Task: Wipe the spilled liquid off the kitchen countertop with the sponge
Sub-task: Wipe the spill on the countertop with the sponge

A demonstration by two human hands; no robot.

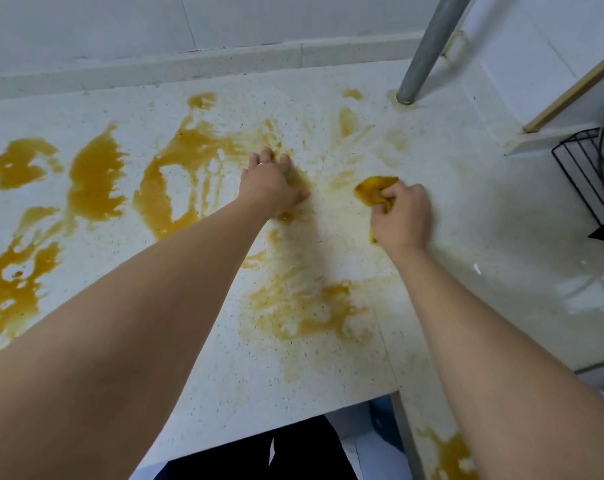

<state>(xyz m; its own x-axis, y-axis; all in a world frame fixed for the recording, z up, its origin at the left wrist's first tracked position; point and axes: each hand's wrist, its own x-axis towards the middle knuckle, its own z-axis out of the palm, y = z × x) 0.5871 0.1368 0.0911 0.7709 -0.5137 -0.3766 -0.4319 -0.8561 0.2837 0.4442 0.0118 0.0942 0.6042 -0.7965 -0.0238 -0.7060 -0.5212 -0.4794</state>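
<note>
Sponge (375,192), soft, crumpled and soaked orange-yellow, is clenched in the right hand (402,216) and pressed to the speckled white table (466,216) toward its right side, probably so the liquid is soaked up. The left hand (271,185) is laid flat with fingers spread, seemingly as a brace. Thick glossy puddles of spilled liquid (94,174) are left toward the left edge, thin streaks near the front.

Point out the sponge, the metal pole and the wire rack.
sponge (371,192): head view, yellow part showing past the right hand.
metal pole (428,46): head view, middle of its shaft.
wire rack (584,168): head view, black frame.
</note>
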